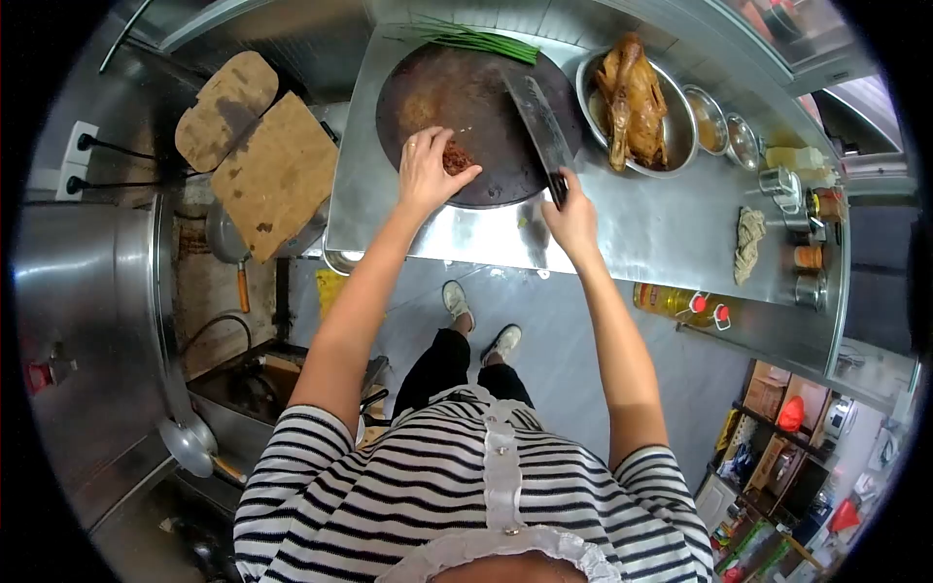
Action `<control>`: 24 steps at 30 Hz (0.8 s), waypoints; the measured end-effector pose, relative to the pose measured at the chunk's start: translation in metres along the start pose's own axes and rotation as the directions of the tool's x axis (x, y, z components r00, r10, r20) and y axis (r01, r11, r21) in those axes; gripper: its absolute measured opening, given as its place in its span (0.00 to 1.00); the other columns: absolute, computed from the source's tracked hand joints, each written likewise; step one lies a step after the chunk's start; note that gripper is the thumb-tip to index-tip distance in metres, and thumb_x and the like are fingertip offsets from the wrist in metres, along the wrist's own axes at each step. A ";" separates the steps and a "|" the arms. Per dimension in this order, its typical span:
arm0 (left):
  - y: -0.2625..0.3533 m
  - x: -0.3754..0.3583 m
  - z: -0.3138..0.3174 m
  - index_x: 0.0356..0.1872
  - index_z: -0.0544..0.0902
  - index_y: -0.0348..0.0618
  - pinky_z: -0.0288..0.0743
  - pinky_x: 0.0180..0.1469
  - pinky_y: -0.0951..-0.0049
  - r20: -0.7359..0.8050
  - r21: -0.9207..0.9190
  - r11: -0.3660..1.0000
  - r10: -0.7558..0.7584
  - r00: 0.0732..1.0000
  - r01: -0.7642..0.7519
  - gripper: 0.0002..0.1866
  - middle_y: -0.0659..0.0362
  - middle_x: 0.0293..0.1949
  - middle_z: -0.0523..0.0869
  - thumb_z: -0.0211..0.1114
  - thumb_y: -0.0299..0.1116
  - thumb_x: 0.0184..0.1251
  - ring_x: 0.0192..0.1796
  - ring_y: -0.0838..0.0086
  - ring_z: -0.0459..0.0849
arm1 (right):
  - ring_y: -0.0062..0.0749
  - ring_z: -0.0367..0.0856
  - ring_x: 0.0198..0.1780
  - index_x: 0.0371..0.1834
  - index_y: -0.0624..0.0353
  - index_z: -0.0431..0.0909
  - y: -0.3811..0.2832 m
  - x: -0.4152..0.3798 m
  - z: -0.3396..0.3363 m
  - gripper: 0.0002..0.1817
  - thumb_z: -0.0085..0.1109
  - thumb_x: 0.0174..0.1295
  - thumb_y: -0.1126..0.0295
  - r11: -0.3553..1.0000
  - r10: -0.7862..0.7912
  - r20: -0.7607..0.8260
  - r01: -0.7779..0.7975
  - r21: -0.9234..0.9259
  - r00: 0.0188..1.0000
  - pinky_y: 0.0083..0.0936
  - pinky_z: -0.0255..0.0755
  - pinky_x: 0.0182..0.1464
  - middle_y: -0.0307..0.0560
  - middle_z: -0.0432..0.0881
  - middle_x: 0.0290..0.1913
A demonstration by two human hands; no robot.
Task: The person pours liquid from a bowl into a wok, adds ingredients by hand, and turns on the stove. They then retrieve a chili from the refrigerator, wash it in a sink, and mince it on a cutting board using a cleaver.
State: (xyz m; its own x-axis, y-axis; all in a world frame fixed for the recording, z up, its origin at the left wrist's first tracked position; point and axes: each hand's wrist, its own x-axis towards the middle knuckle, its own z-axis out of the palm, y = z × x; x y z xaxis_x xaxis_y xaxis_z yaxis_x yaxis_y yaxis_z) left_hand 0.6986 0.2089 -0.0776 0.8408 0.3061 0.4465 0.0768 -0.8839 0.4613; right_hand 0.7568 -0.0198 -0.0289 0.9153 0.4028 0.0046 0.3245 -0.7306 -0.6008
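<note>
My right hand [571,216] is wrapped round the black handle of a cleaver [541,126], whose broad dark blade lies over the right part of a round dark chopping board [418,92]. Near the board's lower left edge, my left hand [430,173] rests beside a small heap of reddish-brown chopped food [455,158], fingers curved along its left side and thumb apart from them. The heap is partly hidden by the hand. Long green stalks [486,43] lie across the board's top edge.
Right of the board, a steel bowl [688,146] holds a whole cooked bird [634,102]. Two small bowls, seasoning containers and a crumpled cloth [748,245] stand further right on the steel counter [661,219]. Brown cardboard [277,175] is at the left. Oil bottles [671,299] are below the counter.
</note>
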 end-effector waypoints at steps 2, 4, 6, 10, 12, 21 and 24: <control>-0.001 -0.008 0.006 0.48 0.76 0.37 0.64 0.57 0.61 0.032 -0.084 0.996 0.035 0.999 -0.032 0.31 0.52 0.49 0.75 0.71 0.48 0.45 0.54 0.57 0.70 | 0.36 0.74 0.21 0.52 0.65 0.68 -0.005 -0.026 -0.023 0.21 0.51 0.54 0.73 0.901 0.123 0.127 -0.164 0.400 0.984 0.27 0.71 0.27 0.48 0.75 0.22; 0.003 -0.007 0.002 0.48 0.76 0.38 0.64 0.58 0.61 0.063 -0.162 0.987 0.034 0.997 -0.023 0.26 0.52 0.49 0.75 0.68 0.44 0.50 0.54 0.57 0.69 | 0.27 0.72 0.17 0.47 0.64 0.69 0.001 -0.046 -0.040 0.15 0.48 0.57 0.72 0.621 0.187 0.301 -0.350 0.701 0.935 0.19 0.67 0.20 0.44 0.73 0.19; 0.002 -0.006 0.001 0.48 0.76 0.37 0.63 0.58 0.61 -0.021 -0.223 0.975 -0.023 1.000 0.018 0.24 0.51 0.50 0.75 0.65 0.43 0.53 0.55 0.57 0.69 | 0.25 0.70 0.16 0.42 0.63 0.68 0.012 -0.069 -0.043 0.09 0.46 0.59 0.73 0.422 0.190 0.436 -0.474 0.772 0.880 0.18 0.65 0.18 0.43 0.72 0.19; -0.005 0.000 0.009 0.50 0.74 0.34 0.61 0.60 0.62 -0.135 -0.247 0.965 -0.123 0.983 0.087 0.21 0.48 0.53 0.74 0.58 0.41 0.61 0.57 0.55 0.68 | 0.28 0.68 0.14 0.39 0.58 0.64 0.024 -0.095 -0.016 0.07 0.44 0.62 0.68 0.221 0.201 0.562 -0.596 0.772 0.803 0.24 0.66 0.16 0.44 0.68 0.17; -0.005 -0.001 0.014 0.50 0.73 0.32 0.61 0.60 0.60 -0.134 -0.239 0.966 -0.132 0.982 0.097 0.23 0.45 0.53 0.73 0.59 0.42 0.61 0.57 0.53 0.68 | 0.29 0.67 0.14 0.38 0.57 0.63 0.027 -0.097 0.002 0.08 0.43 0.63 0.65 0.151 0.180 0.584 -0.609 0.779 0.792 0.25 0.66 0.15 0.44 0.67 0.17; 0.014 -0.002 0.021 0.51 0.71 0.31 0.63 0.60 0.58 -0.184 -0.138 0.989 -0.083 0.979 0.057 0.29 0.44 0.52 0.74 0.68 0.41 0.53 0.57 0.50 0.69 | 0.25 0.69 0.15 0.39 0.56 0.62 0.001 -0.079 0.049 0.05 0.43 0.65 0.68 0.068 0.005 0.663 -0.662 0.747 0.749 0.20 0.65 0.15 0.41 0.69 0.20; 0.016 -0.001 0.025 0.48 0.74 0.32 0.64 0.57 0.59 -0.243 -0.175 0.980 -0.141 0.960 0.099 0.27 0.44 0.50 0.74 0.68 0.41 0.51 0.56 0.50 0.70 | 0.25 0.68 0.14 0.36 0.55 0.62 -0.021 -0.078 0.058 0.03 0.43 0.64 0.69 0.058 -0.008 0.676 -0.674 0.736 0.737 0.20 0.64 0.15 0.40 0.69 0.19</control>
State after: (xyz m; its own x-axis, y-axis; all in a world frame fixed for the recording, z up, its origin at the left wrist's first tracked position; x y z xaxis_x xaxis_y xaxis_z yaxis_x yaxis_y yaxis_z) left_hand 0.7124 0.1852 -0.0899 0.6656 0.5042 0.5502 0.0647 -0.7735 0.6305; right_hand 0.6647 -0.0034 -0.0630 0.5109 0.6754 -0.5318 -0.7737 0.0918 -0.6268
